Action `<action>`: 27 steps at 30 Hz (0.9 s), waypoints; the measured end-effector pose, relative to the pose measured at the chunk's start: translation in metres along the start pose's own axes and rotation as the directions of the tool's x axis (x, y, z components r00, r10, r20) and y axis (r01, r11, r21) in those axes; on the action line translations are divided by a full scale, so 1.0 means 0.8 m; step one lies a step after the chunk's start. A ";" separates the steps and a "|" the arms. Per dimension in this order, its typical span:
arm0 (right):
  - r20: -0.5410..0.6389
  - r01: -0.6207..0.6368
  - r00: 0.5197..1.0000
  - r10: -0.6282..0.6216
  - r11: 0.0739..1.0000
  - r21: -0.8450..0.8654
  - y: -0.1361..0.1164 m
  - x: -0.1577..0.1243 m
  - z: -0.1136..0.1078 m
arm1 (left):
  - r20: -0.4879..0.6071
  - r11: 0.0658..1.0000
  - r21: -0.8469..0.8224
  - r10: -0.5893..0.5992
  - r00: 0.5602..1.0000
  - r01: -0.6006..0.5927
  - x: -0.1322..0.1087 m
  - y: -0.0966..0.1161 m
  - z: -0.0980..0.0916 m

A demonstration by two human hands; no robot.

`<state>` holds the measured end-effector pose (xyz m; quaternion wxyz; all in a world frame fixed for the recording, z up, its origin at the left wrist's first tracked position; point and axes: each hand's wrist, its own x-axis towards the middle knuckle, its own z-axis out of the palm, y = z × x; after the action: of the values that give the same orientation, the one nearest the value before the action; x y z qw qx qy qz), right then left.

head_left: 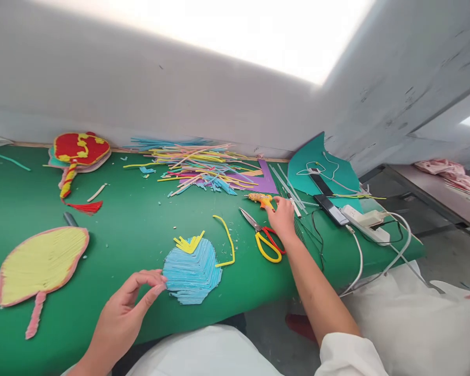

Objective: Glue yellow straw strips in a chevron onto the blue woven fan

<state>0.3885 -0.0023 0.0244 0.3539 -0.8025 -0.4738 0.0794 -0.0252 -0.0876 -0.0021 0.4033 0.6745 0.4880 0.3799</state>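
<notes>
My left hand (127,308) pinches the left edge of a flat blue piece made of pipe cleaners (194,277), which lies on the table. Short yellow pipe-cleaner pieces (190,243) form a fan shape at its top edge. Off to its right is a bent yellow pipe cleaner (230,240). My right hand (282,218) is at a yellow glue gun (260,199), its fingers closed around the handle, with the nozzle pointing left. Just below the glue gun, scissors (267,237) with one yellow and one red handle lie partly beside my right wrist.
Loose pipe cleaners (199,162) are heaped at the back of the green table (133,235). On the left lie a yellow leaf-shaped fan (43,266) and a red fan (80,149) with a tassel. A phone (331,210), power strip (366,224) and cables crowd the right.
</notes>
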 end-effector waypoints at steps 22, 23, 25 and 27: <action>0.310 -0.265 0.933 0.183 0.932 0.247 0.011 0.021 -0.059 | 0.409 0.697 0.477 0.362 0.838 -0.535 -0.010 -0.012 0.017; 0.324 -0.258 0.932 0.164 0.927 0.271 0.009 0.008 -0.066 | 0.411 0.693 0.484 0.360 0.838 -0.535 -0.010 -0.012 0.018; 0.348 -0.251 0.928 0.136 0.917 0.311 0.005 -0.021 -0.076 | 0.409 0.688 0.496 0.353 0.841 -0.530 -0.010 -0.010 0.020; 0.266 -0.216 0.957 0.117 0.898 0.384 0.001 -0.051 -0.080 | 0.402 0.685 0.502 0.355 0.844 -0.528 -0.011 -0.008 0.021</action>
<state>0.3965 -0.0677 0.0628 0.4467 -0.7332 -0.4145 0.3018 -0.0142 -0.0977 -0.0157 0.1295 0.9094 0.3425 0.1971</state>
